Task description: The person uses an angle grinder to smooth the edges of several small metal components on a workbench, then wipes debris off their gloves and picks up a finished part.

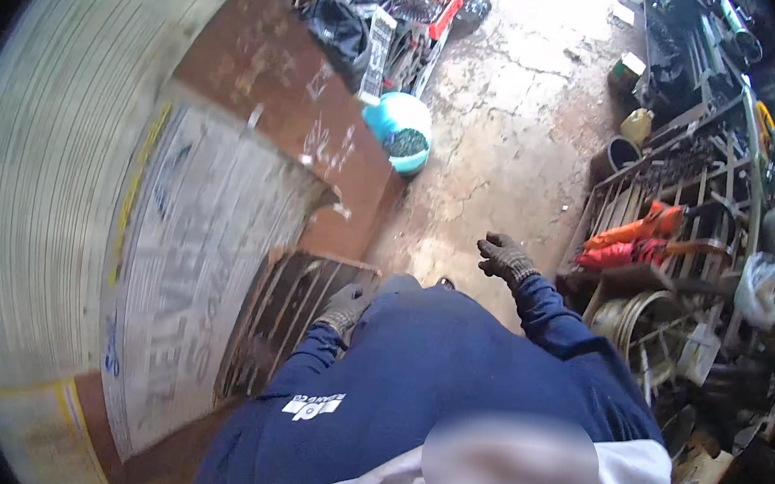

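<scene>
Left hand (pixel 344 305): in a dark knit work glove, low at the centre, resting on the near right corner of the rusty metal grate (pixel 291 321); the grip is loosely curled, and I cannot tell whether it clasps the bar or only leans on it.
Right hand (pixel 503 258): same dark knit glove, raised free over the concrete floor (pixel 500 141), just left of the metal rack (pixel 679 214); grip half open with fingers bent, holding nothing.
Rusty metal grate: flat rectangular frame of thin parallel bars, brown with rust, lying left of the person's body and near the foot of the brown steel plate (pixel 281 92).
Brown steel plate: broad flat sheet, rust-brown, with pale chalk scrawls, slanting to the far left.
Printed banner sheet (pixel 191 251): pale, worn, glossy, stretched at the left beside the grate.
Corrugated wall (pixel 49 172): ribbed grey metal at the far left.
Turquoise bucket (pixel 400 127): round plastic, with dark contents, on the floor at the far end of the plate.
Concrete floor: cracked, stained, pale grey.
Metal rack: welded bars at the right, carrying an orange and red power tool (pixel 635 242).
Sleeves: navy blue fabric on both arms.
</scene>
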